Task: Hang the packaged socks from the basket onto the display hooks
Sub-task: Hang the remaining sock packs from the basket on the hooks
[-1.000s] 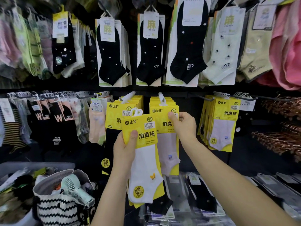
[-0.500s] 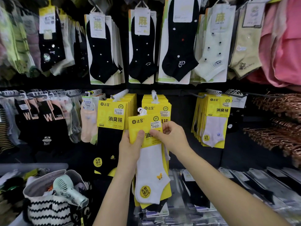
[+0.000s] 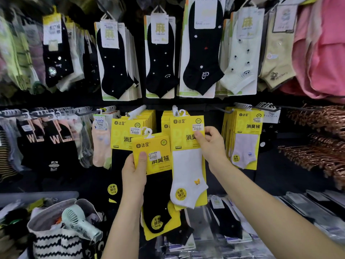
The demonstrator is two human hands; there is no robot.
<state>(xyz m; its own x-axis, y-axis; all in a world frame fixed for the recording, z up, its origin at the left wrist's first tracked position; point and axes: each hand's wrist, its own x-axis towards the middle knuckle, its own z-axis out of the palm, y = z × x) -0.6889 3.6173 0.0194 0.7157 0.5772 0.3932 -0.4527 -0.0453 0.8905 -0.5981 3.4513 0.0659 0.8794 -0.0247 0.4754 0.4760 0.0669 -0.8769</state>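
Nearest, low left: striped bag with a handheld fan on top, untouched; can't tell if it's the task's basket. Left hand grips the black-sock pack by its yellow card, thumb across the front and fingers curled behind, held low at mid-frame. Change: half a second ago both hands were on one bundle with the white pair in front. Now the bundle is split, and the right hand has lifted the white-sock pack up and away, thumb and fingertips pinching the card's right edge. The pack's plastic hanger sits right at the tip of the middle hook, in front of the hung yellow stack. Can't tell whether the loop is threaded on yet. Judgement: white pack mid-hang, black pack next, likely for the black-sock stack just left. Further back, the upper row of black socks hangs full.
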